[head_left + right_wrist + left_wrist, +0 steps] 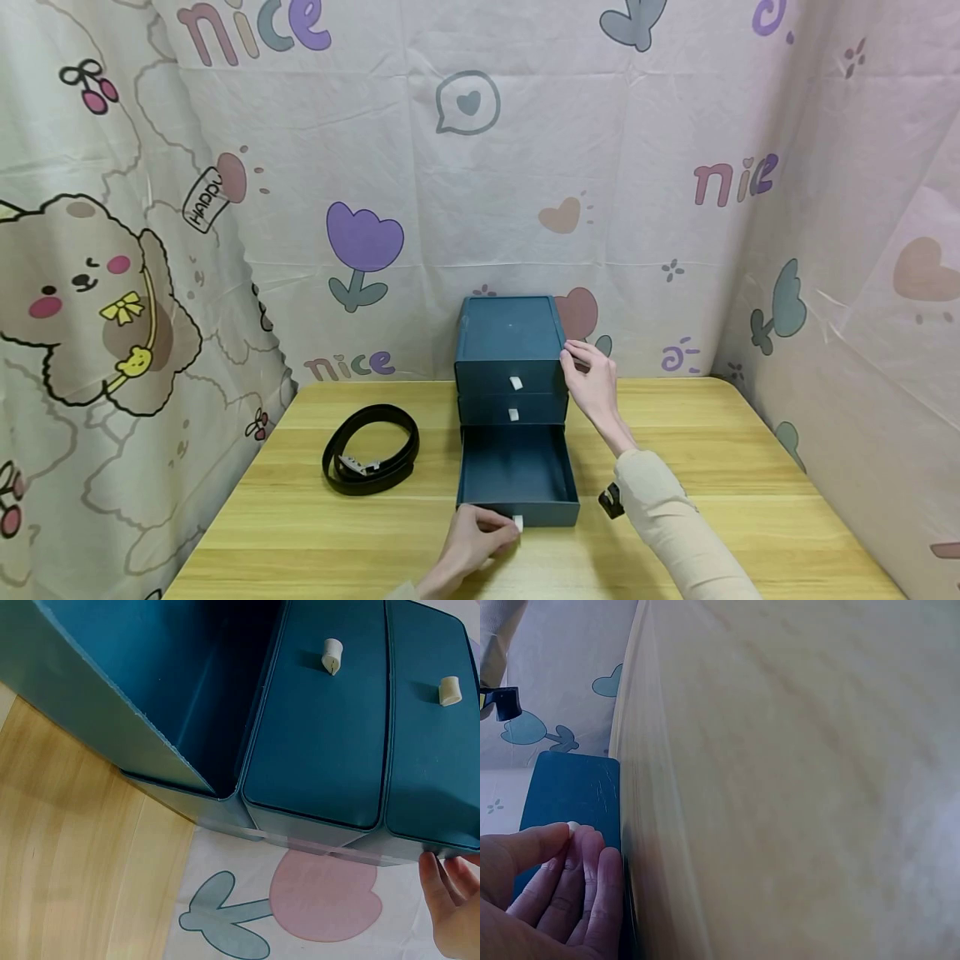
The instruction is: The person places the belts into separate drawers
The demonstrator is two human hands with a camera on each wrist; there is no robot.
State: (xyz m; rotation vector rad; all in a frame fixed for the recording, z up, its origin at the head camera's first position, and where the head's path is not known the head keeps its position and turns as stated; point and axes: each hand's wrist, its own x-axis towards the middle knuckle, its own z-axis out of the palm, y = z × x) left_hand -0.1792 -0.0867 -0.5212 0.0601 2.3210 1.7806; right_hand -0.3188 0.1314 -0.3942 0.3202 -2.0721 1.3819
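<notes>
A dark blue drawer box (512, 329) with three stacked drawers stands at the back middle of the table. Its bottom drawer (517, 467) is pulled out, and nothing lies inside it. With thumb and fingertips my left hand (474, 542) pinches the small white pull tab (518, 523) on that drawer's front; the left wrist view shows the left hand (562, 892) at the tab too. My right hand (592, 379) rests its fingertips on the upper right side of the box. In the right wrist view, the right hand's fingers (439, 881) touch the top drawer's side edge.
A coiled black belt (375, 479) with a silver buckle lies on the table (300, 533) left of the box. Printed cloth curtains (480, 183) enclose the table at the back and sides. The two upper drawers are closed, each with a white tab (332, 656).
</notes>
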